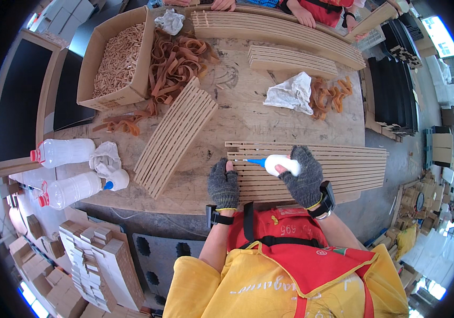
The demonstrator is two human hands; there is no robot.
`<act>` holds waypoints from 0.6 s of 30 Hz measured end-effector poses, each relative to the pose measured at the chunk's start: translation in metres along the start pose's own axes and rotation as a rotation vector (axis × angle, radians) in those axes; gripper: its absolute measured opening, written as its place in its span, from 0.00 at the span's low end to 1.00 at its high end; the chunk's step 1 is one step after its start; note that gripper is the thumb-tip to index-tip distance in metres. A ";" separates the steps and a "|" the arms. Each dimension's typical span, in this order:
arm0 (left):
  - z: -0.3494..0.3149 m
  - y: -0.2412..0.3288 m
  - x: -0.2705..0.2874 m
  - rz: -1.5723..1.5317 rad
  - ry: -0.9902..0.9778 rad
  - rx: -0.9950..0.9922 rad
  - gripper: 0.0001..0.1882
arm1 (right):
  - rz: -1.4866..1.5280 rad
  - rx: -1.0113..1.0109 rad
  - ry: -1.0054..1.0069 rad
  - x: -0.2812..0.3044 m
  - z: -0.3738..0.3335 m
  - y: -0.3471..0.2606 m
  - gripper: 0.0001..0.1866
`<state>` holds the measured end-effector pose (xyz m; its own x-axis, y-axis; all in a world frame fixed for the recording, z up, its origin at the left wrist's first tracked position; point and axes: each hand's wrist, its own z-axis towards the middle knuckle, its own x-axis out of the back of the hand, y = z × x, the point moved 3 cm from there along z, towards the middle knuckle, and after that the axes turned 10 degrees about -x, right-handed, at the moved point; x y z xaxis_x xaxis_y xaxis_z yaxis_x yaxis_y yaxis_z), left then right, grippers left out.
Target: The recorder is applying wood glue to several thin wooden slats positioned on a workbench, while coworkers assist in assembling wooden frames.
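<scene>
A white squeeze bottle (275, 164) with a blue nozzle lies tilted in my right hand (305, 179), which is closed round it. Its nozzle points left, with the tip just over the left end of a row of light wooden slats (333, 167). These slats lie side by side on the table in front of me. My left hand (223, 186), in a grey fingerless glove like the right, is closed against their left ends, thumb by the edge; its fingertips are partly hidden. Left of it, another bundle of slats (176, 138) lies at a slant.
A cardboard box (86, 79) of wooden dowels stands at the back left beside brown bands (176, 63). Two clear bottles (70, 152) with red caps and another white squeeze bottle (116, 180) lie left. Farther back are a cloth (290, 94), more slats (290, 62) and other people's hands (305, 18).
</scene>
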<state>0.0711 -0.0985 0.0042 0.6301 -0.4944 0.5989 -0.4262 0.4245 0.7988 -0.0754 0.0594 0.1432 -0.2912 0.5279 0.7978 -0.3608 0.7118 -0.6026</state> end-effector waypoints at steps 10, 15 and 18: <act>0.001 0.011 0.003 -0.045 -0.046 0.028 0.19 | -0.037 -0.004 0.051 0.011 0.002 0.005 0.25; 0.003 0.015 0.006 -0.078 -0.040 0.026 0.19 | 0.038 -0.070 0.056 0.013 0.004 0.013 0.26; 0.004 0.014 0.005 -0.039 -0.102 0.049 0.20 | 0.056 -0.086 0.090 0.012 0.003 0.009 0.26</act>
<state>0.0655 -0.0975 0.0187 0.5780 -0.5856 0.5683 -0.4358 0.3672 0.8217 -0.0847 0.0707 0.1474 -0.2269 0.6042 0.7638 -0.2676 0.7154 -0.6454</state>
